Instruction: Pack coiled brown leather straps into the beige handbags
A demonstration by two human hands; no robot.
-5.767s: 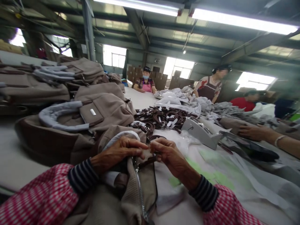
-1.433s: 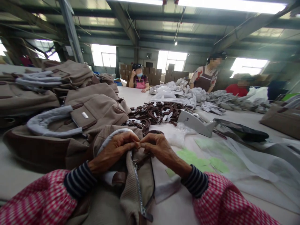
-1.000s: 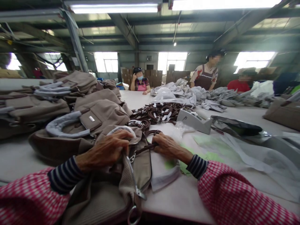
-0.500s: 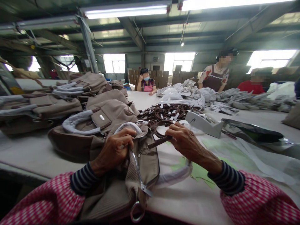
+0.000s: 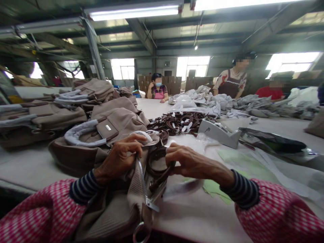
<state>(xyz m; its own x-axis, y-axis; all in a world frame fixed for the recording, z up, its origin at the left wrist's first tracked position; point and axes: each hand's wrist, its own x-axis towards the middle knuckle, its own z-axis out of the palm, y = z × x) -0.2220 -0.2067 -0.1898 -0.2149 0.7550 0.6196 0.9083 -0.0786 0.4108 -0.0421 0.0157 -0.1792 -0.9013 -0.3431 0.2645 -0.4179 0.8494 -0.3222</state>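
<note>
A taupe handbag [image 5: 113,206] lies in front of me with its zipper [image 5: 143,179] undone. My left hand [image 5: 124,157] pinches the bag's edge at the upper end of the zipper. In my right hand [image 5: 186,160] is a coiled brown strap [image 5: 157,163], held over the bag's opening. Part of the coil drops inside the opening, and how deep it goes is hidden. The zipper pull [image 5: 152,204] and a metal ring [image 5: 141,233] hang at the near end. A wrapped handle [image 5: 184,189] lies blurred at the bag's right side.
More taupe bags [image 5: 121,121] with wrapped handles are piled on the left. Beyond my hands lies a heap of brown straps [image 5: 177,122]. A grey tape dispenser [image 5: 217,133], green sheets [image 5: 215,189] and crumpled pale wrapping [image 5: 222,103] lie to the right. Several people are across the table.
My right hand has moved left and down, bringing the coiled strap from beside the bag to its opening. My left hand keeps its hold on the edge, shifting slightly left.
</note>
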